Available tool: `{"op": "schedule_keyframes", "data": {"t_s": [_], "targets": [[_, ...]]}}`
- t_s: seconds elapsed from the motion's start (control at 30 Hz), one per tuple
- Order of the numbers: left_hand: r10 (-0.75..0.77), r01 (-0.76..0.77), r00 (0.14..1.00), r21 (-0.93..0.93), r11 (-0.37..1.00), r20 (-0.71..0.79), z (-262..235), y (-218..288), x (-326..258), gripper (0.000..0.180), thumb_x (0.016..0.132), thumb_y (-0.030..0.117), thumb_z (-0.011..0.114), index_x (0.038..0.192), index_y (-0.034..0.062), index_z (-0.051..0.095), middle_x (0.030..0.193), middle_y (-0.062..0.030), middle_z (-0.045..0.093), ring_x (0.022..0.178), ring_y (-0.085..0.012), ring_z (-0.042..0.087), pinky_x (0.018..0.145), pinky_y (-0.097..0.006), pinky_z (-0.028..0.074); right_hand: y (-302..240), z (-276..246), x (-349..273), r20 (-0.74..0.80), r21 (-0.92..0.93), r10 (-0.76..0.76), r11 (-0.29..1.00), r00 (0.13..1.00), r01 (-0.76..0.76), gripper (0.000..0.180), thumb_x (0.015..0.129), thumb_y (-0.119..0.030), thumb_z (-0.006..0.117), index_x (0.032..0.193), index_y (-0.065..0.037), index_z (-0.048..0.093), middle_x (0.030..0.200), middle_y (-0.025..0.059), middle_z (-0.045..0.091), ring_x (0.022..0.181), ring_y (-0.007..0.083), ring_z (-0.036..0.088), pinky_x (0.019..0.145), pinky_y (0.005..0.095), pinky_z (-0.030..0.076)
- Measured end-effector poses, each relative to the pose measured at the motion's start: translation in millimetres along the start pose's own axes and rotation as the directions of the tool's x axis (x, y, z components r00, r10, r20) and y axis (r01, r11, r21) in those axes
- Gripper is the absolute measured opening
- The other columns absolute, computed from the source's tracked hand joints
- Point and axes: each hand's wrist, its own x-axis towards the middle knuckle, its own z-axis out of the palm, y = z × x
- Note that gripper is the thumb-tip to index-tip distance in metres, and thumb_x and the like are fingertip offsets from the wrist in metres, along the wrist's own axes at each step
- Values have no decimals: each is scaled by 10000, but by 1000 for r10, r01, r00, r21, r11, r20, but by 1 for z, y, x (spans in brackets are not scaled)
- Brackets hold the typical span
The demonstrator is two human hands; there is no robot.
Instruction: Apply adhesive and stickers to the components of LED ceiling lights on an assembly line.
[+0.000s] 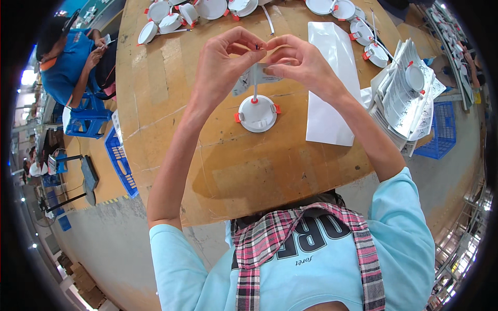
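Note:
A round white downlight [259, 118] with red spring clips at its sides lies on the table in front of me. Its white cable [254, 89] rises from a red grommet up to my hands. My left hand [224, 61] is closed, pinching the cable's upper end between thumb and fingertips. Fingertips almost touching it, my right hand [303, 65] pinches at the same wire end; the thin wires there are mostly hidden. Partly covered by both hands, a printed silvery sheet [242, 84] shows just behind the cable.
More downlights [169, 22] crowd the far edge and the far right [375, 55]. A long white sheet [330, 98] lies right of my hands. Stacked printed sheets [399, 101] overhang the right edge, a downlight on top. Blue crates [120, 160] flank the table; a seated co-worker [72, 65] is at left.

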Motion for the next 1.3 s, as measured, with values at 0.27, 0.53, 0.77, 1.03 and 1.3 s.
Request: {"op": "schedule_keyframes", "data": {"t_s": [0.27,0.53,0.77,1.03,1.3], "targets": [[-161,171,983,-107,980,93,-10,0,1,141,792,115,717,918,65,681,751,17,633,734,-44,583,676,-216,457,-9,10,-3,32,-175,43,984,999,-36,132,771,-89,714,890,-52,672,872,19,621,928,160,573,852,337,461],[-161,163,981,-4,987,107,-14,-14,7,263,852,175,669,1090,62,666,863,-17,663,860,-73,601,779,-238,464,-40,39,-49,204,-602,-616,534,761,594,120,657,-44,676,746,-60,596,812,40,546,885,236,511,842,404,425],[-97,71,992,-283,957,-81,-25,2,-23,494,915,374,541,1254,14,551,1100,-80,636,1114,-147,548,987,-298,374,-40,11,-34,-15,-285,-99,954,995,91,108,770,-103,712,829,-20,676,765,37,648,810,165,534,733,303,443],[-334,372,919,-178,911,209,-21,8,-52,272,762,239,754,896,41,625,845,-36,650,784,-80,604,742,-246,470,-38,18,-30,12,-272,-21,962,1000,24,159,785,-142,704,879,-17,678,756,66,644,824,161,559,695,300,448],[-358,395,916,-254,883,180,-15,-8,-47,201,782,220,743,819,60,627,730,-6,636,730,-57,578,684,-218,416,-18,9,-14,36,-168,97,982,995,-89,170,787,-119,691,897,10,674,777,77,656,721,152,615,690,296,494]]}}
